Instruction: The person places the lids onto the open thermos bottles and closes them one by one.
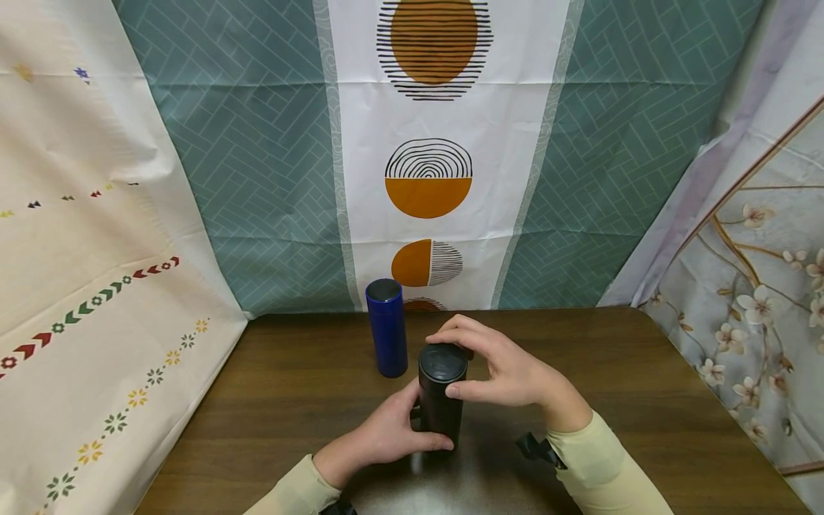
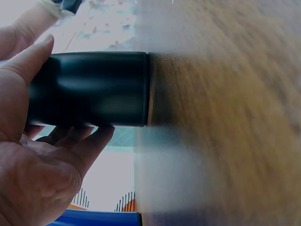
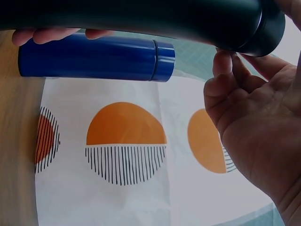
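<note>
A black thermos flask (image 1: 440,418) stands upright on the brown wooden table (image 1: 290,415). Low on its body, my left hand (image 1: 393,429) grips it, thumb on the near side and fingers round the far side. The left wrist view shows the flask's base (image 2: 143,89) resting on the tabletop. Up at the black lid (image 1: 443,363), my right hand (image 1: 505,366) holds the rim between thumb and fingers; the right wrist view shows its fingertips at the lid (image 3: 270,28).
Behind the black flask and a little left stands a blue flask (image 1: 389,336) with a dark top. A green and white patterned cloth (image 1: 270,164) hangs at the table's back edge. Patterned cloths also hang at the left (image 1: 96,286) and right (image 1: 759,343).
</note>
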`<state>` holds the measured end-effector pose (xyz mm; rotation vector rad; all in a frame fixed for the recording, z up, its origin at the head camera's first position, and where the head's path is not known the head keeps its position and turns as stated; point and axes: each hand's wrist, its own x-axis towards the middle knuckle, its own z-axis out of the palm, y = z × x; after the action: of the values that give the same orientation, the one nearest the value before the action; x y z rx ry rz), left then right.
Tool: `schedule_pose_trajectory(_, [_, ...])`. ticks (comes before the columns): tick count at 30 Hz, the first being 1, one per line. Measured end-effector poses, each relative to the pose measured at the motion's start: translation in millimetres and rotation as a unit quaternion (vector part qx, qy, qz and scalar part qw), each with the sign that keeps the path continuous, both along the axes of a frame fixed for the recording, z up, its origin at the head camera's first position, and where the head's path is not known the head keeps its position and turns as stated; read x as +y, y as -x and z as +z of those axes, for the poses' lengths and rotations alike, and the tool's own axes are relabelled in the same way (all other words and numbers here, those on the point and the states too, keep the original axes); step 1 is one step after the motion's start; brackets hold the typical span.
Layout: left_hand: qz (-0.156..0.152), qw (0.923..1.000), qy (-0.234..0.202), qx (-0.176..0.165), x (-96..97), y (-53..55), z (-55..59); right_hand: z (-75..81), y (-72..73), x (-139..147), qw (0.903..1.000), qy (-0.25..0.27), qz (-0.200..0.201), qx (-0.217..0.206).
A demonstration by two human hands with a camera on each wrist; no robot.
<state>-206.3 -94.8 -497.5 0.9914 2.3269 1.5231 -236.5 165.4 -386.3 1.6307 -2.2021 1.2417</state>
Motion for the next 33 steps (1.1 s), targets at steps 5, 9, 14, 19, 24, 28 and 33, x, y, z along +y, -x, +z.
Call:
schedule_pose_trajectory(5, [-0.002, 1.0000, -0.003, -0.001, -0.1, 0.9, -0.5, 1.9, -1.0, 0.7, 0.9995, -0.005, -0.033, 0.001])
schedule_pose_trajectory(9, [-0.001, 1.0000, -0.004, -0.002, -0.2, 1.1, -0.4, 3.4, -1.8, -0.1, 0.9989, -0.005, -0.046, 0.006])
schedule_pose_trajectory(14, [-0.001, 1.0000, -0.005, -0.002, 0.0, 0.7, 0.3, 4.3, -3.3, -1.7, 0.9976, -0.011, -0.067, 0.011])
schedule_pose_trajectory(19, [-0.002, 1.0000, -0.007, 0.001, 0.5, 0.4, 0.7, 3.5, -4.0, -2.7, 0.9964, -0.014, -0.081, 0.020])
schedule_pose_trajectory(24, [-0.002, 1.0000, -0.006, 0.000, 0.3, -0.1, 0.4, 2.9, -4.9, -0.8, 0.9981, -0.017, -0.059, 0.011])
schedule_pose_trajectory(28, [-0.001, 1.0000, -0.004, 0.000, 0.2, 0.1, 0.1, 3.2, -4.6, 0.1, 0.9993, -0.019, -0.030, 0.012])
schedule_pose_trajectory(33, [0.000, 1.0000, -0.002, -0.001, 0.3, 0.0, 0.3, 2.8, -4.4, 1.6, 0.9993, -0.031, -0.020, 0.007])
